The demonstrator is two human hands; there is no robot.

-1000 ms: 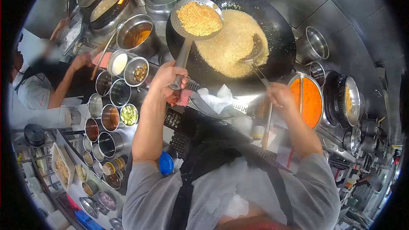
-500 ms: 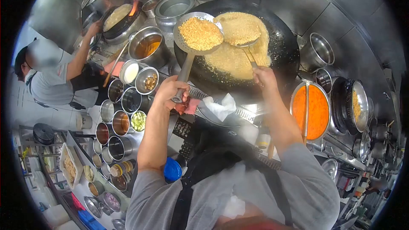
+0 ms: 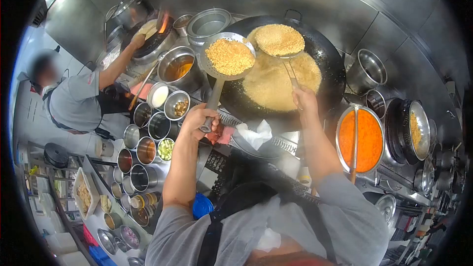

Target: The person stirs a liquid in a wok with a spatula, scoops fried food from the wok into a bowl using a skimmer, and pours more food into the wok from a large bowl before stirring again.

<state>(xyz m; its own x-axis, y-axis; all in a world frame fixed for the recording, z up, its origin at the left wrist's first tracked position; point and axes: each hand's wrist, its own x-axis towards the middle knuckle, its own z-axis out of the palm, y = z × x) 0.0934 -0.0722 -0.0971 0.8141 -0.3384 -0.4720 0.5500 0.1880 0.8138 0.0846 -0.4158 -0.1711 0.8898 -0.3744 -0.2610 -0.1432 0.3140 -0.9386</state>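
Note:
My left hand point(image 3: 201, 119) is closed round the thick handle of a perforated skimmer point(image 3: 217, 92). Golden fried bits point(image 3: 229, 56) are heaped in its bowl, which sits over the left rim of a large black wok point(image 3: 334, 71). With my right hand point(image 3: 305, 99) I grip the thin handle of a strainer point(image 3: 290, 71). More golden bits point(image 3: 280, 39) fill the strainer, held above the wok's far part. Pale, foaming oil point(image 3: 281, 88) with bits in it covers the wok's middle.
Left of the wok stand a pot of amber liquid point(image 3: 178, 69) and several metal containers point(image 3: 140, 177). To the right is an orange-filled pan point(image 3: 361, 140) with a ladle across it. A co-worker point(image 3: 74, 98) reaches over a flaming wok point(image 3: 148, 34) at far left.
My right hand has lifted the strainer and moved it toward the wok's far side, clear of the foam. The skimmer stays at the left rim. The camera view has tilted slightly.

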